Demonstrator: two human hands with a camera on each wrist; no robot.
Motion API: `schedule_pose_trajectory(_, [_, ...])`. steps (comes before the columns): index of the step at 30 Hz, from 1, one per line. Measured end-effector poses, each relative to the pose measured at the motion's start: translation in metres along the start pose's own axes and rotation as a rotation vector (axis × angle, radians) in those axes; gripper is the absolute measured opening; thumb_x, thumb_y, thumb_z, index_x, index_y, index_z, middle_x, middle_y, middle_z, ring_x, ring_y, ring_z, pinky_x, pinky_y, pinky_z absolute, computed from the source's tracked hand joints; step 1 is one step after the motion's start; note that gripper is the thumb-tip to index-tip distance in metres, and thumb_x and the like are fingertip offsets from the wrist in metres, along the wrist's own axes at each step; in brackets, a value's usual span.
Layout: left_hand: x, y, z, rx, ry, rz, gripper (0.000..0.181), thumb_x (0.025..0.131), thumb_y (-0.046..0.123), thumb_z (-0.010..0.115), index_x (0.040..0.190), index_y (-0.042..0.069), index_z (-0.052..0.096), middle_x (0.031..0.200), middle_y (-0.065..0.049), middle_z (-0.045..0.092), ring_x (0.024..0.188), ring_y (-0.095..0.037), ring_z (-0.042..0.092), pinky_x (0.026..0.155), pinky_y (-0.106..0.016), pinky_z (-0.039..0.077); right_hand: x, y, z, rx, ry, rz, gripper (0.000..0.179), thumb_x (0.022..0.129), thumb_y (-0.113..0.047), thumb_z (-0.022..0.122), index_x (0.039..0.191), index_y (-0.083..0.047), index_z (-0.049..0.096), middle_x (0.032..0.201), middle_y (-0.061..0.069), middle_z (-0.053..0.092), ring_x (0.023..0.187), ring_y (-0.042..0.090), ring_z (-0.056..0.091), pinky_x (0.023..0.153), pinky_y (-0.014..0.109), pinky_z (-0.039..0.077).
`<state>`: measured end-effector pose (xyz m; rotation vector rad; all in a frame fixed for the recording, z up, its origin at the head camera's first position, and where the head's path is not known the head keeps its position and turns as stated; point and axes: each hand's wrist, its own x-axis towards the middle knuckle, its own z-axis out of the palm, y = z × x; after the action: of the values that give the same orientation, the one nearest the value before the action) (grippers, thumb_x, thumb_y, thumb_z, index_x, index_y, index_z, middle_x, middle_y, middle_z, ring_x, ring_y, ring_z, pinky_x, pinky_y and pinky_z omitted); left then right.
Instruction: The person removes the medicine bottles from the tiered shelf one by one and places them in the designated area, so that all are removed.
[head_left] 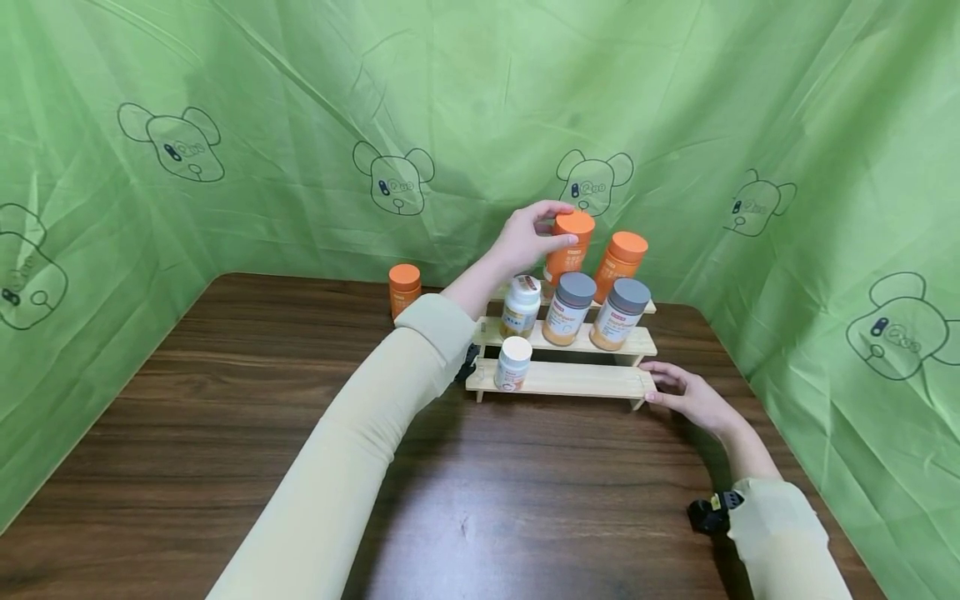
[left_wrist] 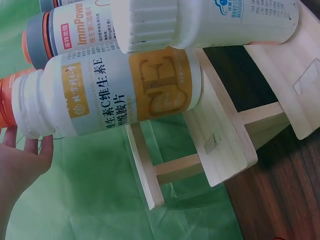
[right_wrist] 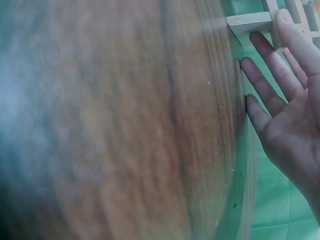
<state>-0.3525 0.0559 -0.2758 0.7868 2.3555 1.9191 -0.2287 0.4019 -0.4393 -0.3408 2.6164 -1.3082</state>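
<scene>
At the back of the three-tier wooden rack (head_left: 570,379), my left hand (head_left: 525,240) grips an orange bottle (head_left: 576,223) near its lid, thumb in front. Its base is partly hidden by the bottles ahead. Another orange bottle (head_left: 621,260) stands to its right on the top tier. The middle tier bears a white vitamin bottle (left_wrist: 100,95) and two grey-lidded bottles (head_left: 567,310). A small white bottle (head_left: 513,367) stands at the left of the bottom tier. My right hand (head_left: 692,402) holds that tier's right end between thumb and fingers.
A separate orange bottle (head_left: 405,293) stands on the dark wooden table (head_left: 285,358), left of the rack and beyond my left sleeve. Green cloth (head_left: 465,100) with bear-head drawings hangs behind and on both sides.
</scene>
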Motion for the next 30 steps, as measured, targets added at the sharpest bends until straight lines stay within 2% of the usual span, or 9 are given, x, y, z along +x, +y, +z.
schedule_pose_trajectory(5, [-0.001,0.001,-0.005,0.009,0.051,0.033,0.047,0.082,0.022,0.075,0.125,0.021,0.058,0.124,0.006,0.059,0.11,-0.013,0.054,0.087,-0.025,0.049,0.0,0.001,0.0,0.014,0.0,-0.006,0.056,0.09,-0.019,0.065,0.139,-0.005,0.042,0.126,0.022,0.057,0.106,0.004,0.055,0.083,0.014,0.043])
schedule_pose_trajectory(9, [-0.002,0.003,-0.008,0.021,0.073,0.033,0.048,0.082,0.024,0.075,0.126,0.023,0.058,0.124,0.007,0.059,0.111,-0.012,0.053,0.088,-0.026,0.048,0.0,0.001,0.0,0.014,0.002,-0.009,0.056,0.09,-0.019,0.065,0.139,-0.005,0.042,0.126,0.022,0.057,0.105,0.002,0.055,0.083,0.013,0.043])
schedule_pose_trajectory(20, [-0.01,0.005,-0.014,0.056,0.069,0.077,0.049,0.082,0.024,0.075,0.128,0.023,0.057,0.127,0.007,0.058,0.112,-0.015,0.054,0.088,-0.03,0.049,-0.001,0.002,0.001,0.03,0.0,-0.02,0.055,0.09,-0.018,0.065,0.138,-0.004,0.042,0.125,0.024,0.057,0.104,-0.002,0.056,0.084,0.013,0.044])
schedule_pose_trajectory(30, [-0.015,0.017,-0.018,0.054,0.071,0.093,0.05,0.081,0.023,0.076,0.127,0.023,0.057,0.125,0.009,0.058,0.111,-0.012,0.055,0.088,-0.03,0.049,0.0,0.0,0.0,0.01,0.002,-0.009,0.056,0.09,-0.02,0.065,0.139,-0.006,0.042,0.125,0.021,0.058,0.105,-0.001,0.055,0.085,0.013,0.042])
